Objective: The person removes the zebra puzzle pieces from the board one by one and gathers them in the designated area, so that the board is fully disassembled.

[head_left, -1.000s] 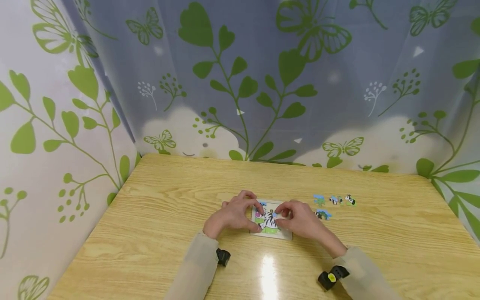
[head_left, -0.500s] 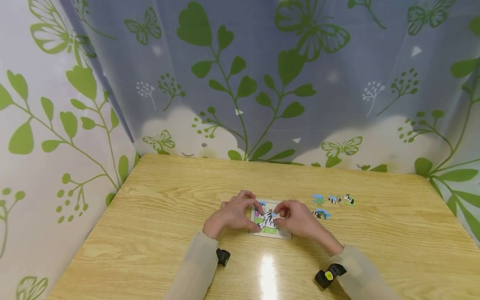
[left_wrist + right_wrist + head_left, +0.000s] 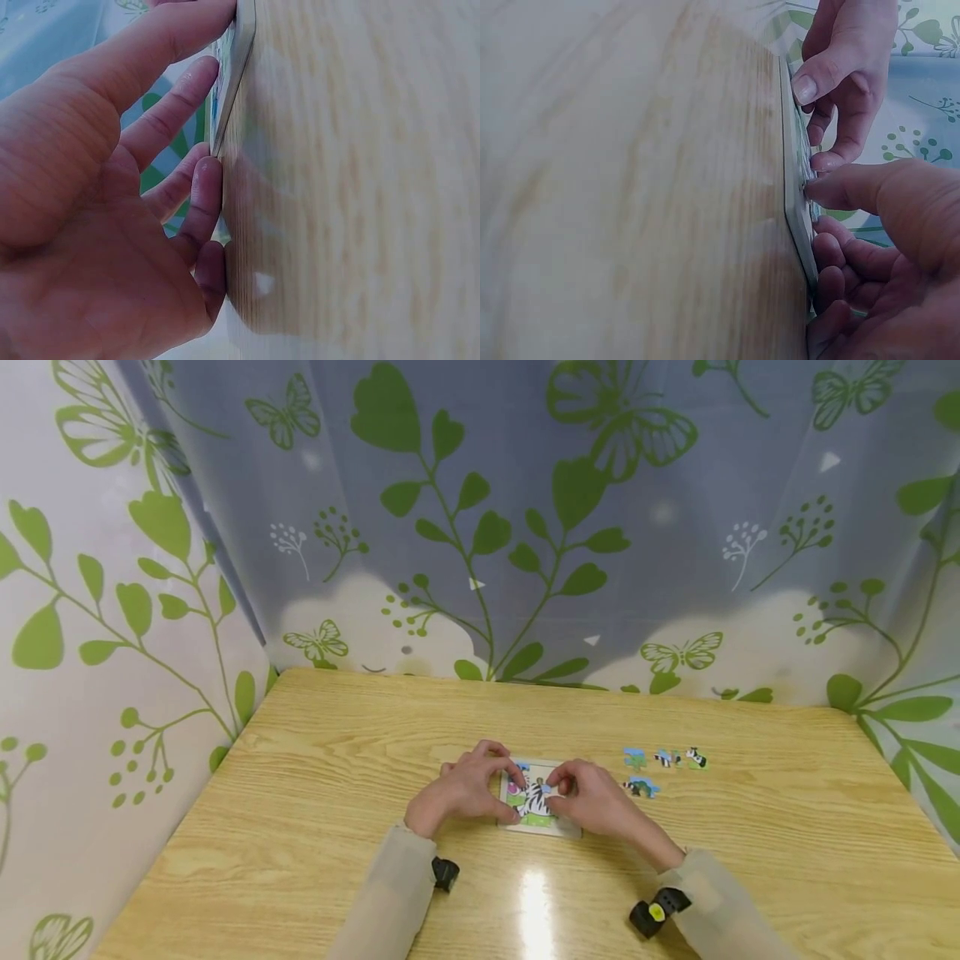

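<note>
Right in the middle of the counter point(image 3: 315, 793), nothing much has changed over the last second: both my hands are parked on the little zebra puzzle board point(image 3: 537, 802), same as a moment ago, with only a tiny shuffle of the right one. My left hand point(image 3: 459, 791) sits on the board's left edge, thumb curled round the near corner and fingers point(image 3: 174, 101) bent down onto the top, so it's gripping the board to keep it from sliding. My right hand point(image 3: 596, 800) is on the right side, thumb and fingertip pinching down on a piece near the middle of the picture; from the right wrist view the thumb point(image 3: 855, 187) is pressed right against the board face. I can't tell if that piece has seated flat or is only sitting on top. Four loose pieces point(image 3: 660, 768) lie off to the right, well apart from the board, exactly where they were. My read: I'm mid-fit on one piece, no real progress in this second, and several pieces are left to go.
</note>
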`<move>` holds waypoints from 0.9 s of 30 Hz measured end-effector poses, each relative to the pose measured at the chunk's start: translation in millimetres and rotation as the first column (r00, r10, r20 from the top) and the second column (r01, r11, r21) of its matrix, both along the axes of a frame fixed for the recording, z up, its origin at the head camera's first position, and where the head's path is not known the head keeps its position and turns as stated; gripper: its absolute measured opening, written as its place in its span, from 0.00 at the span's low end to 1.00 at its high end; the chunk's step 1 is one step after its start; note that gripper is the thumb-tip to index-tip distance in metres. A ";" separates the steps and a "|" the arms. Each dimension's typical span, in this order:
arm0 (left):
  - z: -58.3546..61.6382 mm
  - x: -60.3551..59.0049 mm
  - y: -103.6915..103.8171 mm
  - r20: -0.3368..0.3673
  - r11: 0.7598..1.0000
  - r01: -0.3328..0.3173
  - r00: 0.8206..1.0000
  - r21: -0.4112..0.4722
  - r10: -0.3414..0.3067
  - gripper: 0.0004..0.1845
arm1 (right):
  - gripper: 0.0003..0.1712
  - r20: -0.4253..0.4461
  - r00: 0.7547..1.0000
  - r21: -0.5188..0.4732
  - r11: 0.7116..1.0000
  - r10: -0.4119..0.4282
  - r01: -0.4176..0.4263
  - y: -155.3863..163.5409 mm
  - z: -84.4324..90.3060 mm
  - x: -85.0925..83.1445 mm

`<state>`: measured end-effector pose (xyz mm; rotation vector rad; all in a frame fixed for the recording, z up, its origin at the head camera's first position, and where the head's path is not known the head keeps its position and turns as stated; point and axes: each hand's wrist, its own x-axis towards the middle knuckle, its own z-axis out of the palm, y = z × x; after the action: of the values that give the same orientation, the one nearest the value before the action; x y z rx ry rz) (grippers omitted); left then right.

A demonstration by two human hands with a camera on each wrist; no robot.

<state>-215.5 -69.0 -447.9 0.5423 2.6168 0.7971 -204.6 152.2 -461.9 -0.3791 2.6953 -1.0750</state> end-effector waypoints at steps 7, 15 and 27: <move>-2.2 -0.5 0.5 0.003 1.000 -0.003 1.000 0.002 0.003 0.17 | 0.11 -0.014 1.000 0.019 1.000 0.013 -0.013 0.7 -2.3 -0.6; -2.8 -1.3 0.7 0.004 1.000 -0.006 1.000 0.000 0.006 0.17 | 0.12 -0.027 0.999 0.029 0.999 0.029 -0.028 1.8 -1.5 -1.1; -1.4 -2.0 1.1 0.004 1.000 -0.011 1.000 -0.008 0.011 0.18 | 0.13 -0.043 0.999 0.032 0.999 0.019 -0.017 -0.2 -0.4 1.0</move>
<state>-217.5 -67.9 -449.2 0.5247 2.6202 0.7900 -203.6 152.1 -462.4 -0.4247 2.7375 -1.0293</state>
